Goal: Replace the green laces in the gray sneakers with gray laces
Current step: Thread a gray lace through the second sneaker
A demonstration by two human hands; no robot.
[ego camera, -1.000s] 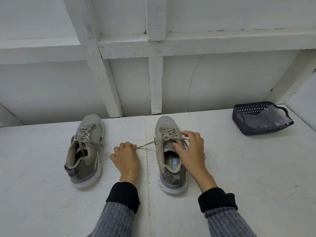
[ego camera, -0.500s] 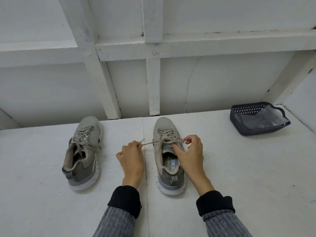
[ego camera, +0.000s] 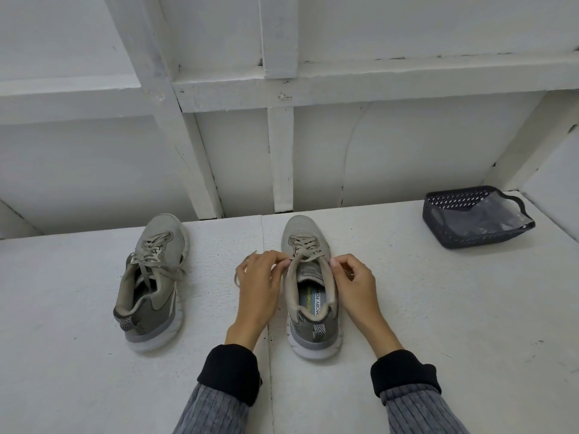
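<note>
While my left hand (ego camera: 260, 285) pinches one gray lace (ego camera: 308, 252) end, my right hand (ego camera: 355, 285) pinches the other. Between my fingers sits the right sneaker (ego camera: 310, 292); the laced left sneaker (ego camera: 153, 277) lies beyond my left fingers.

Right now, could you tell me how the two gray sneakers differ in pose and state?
The left sneaker lies angled, untouched, its lace ends loose; the right sneaker points straight ahead, with the left hand and right hand pinching its lace ends. Both are gray, with gray laces.
</note>
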